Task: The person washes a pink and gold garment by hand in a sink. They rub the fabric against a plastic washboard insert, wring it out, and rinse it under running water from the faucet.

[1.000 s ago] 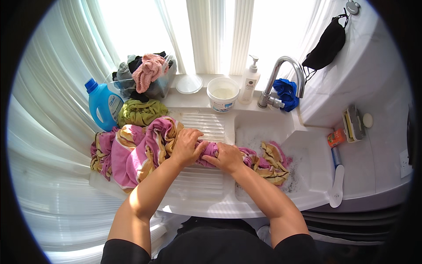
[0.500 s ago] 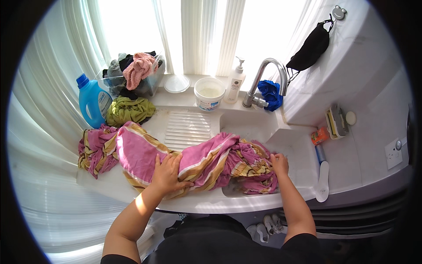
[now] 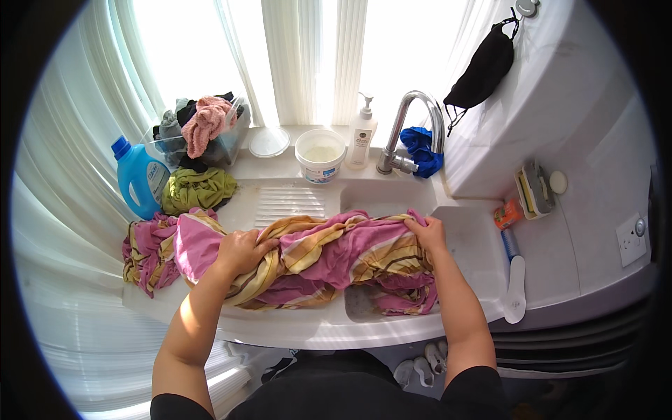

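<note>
A large pink cloth [image 3: 315,260] with gold and white stripes lies bunched across the white laundry sink [image 3: 470,245]. Its right end hangs into the basin, and its left end is heaped on the flat side. My left hand [image 3: 245,250] is closed around a gathered fold left of the middle. At the cloth's right part my right hand [image 3: 428,232] grips the upper edge, fingers wrapped over it. Between both hands the fabric runs in a loose twisted roll. Part of the ribbed washboard [image 3: 290,201] shows behind the cloth.
A blue detergent bottle [image 3: 140,178], an olive cloth [image 3: 199,189] and a clear bin [image 3: 234,136] of clothes stand at the left. Behind are a white tub [image 3: 320,157], a round lid [image 3: 269,142], a pump bottle [image 3: 360,136] and a faucet [image 3: 413,129]. A brush [image 3: 516,290] lies at right.
My left hand went from lying flat on the cloth to gripping a fold. My right hand rose slightly and moved left with the cloth's edge. The fabric between them was lifted and rolled over.
</note>
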Tool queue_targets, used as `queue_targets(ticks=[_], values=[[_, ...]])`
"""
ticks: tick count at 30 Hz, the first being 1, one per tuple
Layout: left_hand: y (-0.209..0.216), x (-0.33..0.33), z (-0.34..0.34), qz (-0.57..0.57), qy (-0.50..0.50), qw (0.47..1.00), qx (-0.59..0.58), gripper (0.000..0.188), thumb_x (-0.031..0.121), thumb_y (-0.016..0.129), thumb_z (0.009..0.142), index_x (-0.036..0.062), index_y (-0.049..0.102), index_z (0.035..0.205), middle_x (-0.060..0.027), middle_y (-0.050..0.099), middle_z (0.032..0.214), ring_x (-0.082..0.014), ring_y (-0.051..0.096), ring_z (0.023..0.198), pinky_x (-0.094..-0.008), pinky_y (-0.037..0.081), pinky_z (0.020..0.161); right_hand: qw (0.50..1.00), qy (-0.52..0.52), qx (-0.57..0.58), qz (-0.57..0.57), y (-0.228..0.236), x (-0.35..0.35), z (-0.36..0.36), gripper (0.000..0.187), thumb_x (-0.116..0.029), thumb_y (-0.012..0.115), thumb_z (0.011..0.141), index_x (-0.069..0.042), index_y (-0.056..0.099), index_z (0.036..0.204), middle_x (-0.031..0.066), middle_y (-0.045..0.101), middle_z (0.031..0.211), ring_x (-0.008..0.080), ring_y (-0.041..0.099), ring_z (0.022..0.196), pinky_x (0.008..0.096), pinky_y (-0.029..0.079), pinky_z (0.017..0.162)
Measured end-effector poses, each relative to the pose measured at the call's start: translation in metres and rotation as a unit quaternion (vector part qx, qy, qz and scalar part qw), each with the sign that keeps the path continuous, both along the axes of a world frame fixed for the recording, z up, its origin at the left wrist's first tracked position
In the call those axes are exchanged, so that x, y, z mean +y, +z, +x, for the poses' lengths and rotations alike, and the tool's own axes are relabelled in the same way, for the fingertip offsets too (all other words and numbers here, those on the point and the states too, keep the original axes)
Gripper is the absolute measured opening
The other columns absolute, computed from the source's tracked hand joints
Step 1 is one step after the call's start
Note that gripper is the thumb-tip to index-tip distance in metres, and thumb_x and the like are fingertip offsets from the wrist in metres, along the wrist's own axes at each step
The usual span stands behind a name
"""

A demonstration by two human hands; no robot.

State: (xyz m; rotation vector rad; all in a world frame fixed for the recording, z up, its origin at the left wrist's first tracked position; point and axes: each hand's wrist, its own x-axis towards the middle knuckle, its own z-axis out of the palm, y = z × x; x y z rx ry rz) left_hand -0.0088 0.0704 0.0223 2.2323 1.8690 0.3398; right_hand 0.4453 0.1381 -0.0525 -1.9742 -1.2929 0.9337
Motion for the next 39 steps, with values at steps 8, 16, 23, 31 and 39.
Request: queue_targets(ticks=[8, 16, 23, 31, 39], values=[[-0.024, 0.039, 0.178, 0.065, -0.142, 0.983, 0.099, 0.083, 0.051, 0.07, 0.076, 0.0166, 0.043, 0.147, -0.021, 0.031, 0.155, -0.0424, 0.027, 0.144, -0.0688, 0.018, 0.111, 0.926, 0.202, -0.318, 0.019, -0.036, 0.001, -0.058, 0.051, -0.045, 0.072, 0.084, -0.026, 0.059, 0.129, 0.0129, 0.018, 0.162, 0.0366, 0.014, 0.149, 0.0785, 0.015, 0.106], [-0.086, 0.079, 0.244, -0.141, -0.139, 0.892, 0.405, 0.101, 0.074, 0.057, 0.077, 0.0161, 0.032, 0.155, -0.0183, 0.026, 0.16, -0.0459, 0.012, 0.148, -0.0736, 0.003, 0.111, 0.858, 0.364, -0.329, -0.15, -0.103, 0.032, -0.082, 0.066, -0.055, 0.058, 0.091, -0.026, 0.04, 0.147, 0.012, 0.01, 0.165, 0.0391, 0.014, 0.149, 0.0691, 0.023, 0.11], [-0.105, 0.088, 0.265, -0.083, -0.17, 0.889, 0.416, 0.079, 0.059, 0.062, 0.08, 0.0097, 0.053, 0.141, -0.02, 0.045, 0.147, -0.0454, 0.03, 0.142, -0.0677, 0.008, 0.114, 0.857, 0.466, -0.17, -0.138, -0.169, 0.086, -0.059, 0.06, -0.041, 0.064, 0.084, -0.012, 0.054, 0.136, 0.0223, 0.061, 0.128, 0.0365, 0.06, 0.117, 0.0414, 0.047, 0.1], [0.008, 0.019, 0.143, 0.058, -0.025, 0.989, 0.131, 0.104, 0.062, 0.077, 0.066, 0.0136, 0.037, 0.15, -0.0235, 0.039, 0.147, -0.0423, 0.03, 0.142, -0.0725, 0.016, 0.11, 0.985, 0.108, -0.135, -0.005, -0.091, 0.052, -0.053, 0.089, -0.047, 0.078, 0.07, -0.005, 0.042, 0.139, 0.0209, 0.057, 0.133, 0.0427, 0.061, 0.113, 0.0444, 0.05, 0.094], [-0.022, -0.022, 0.057, 0.071, -0.035, 0.995, 0.055, 0.093, 0.024, 0.084, 0.06, 0.0134, 0.045, 0.144, -0.0102, 0.061, 0.086, -0.0324, 0.059, 0.078, -0.0467, 0.043, 0.074, 0.961, 0.171, -0.2, 0.081, -0.133, 0.033, -0.096, 0.043, -0.032, 0.076, 0.067, -0.007, 0.068, 0.101, 0.0201, 0.069, 0.1, 0.0378, 0.066, 0.098, 0.0443, 0.052, 0.087]])
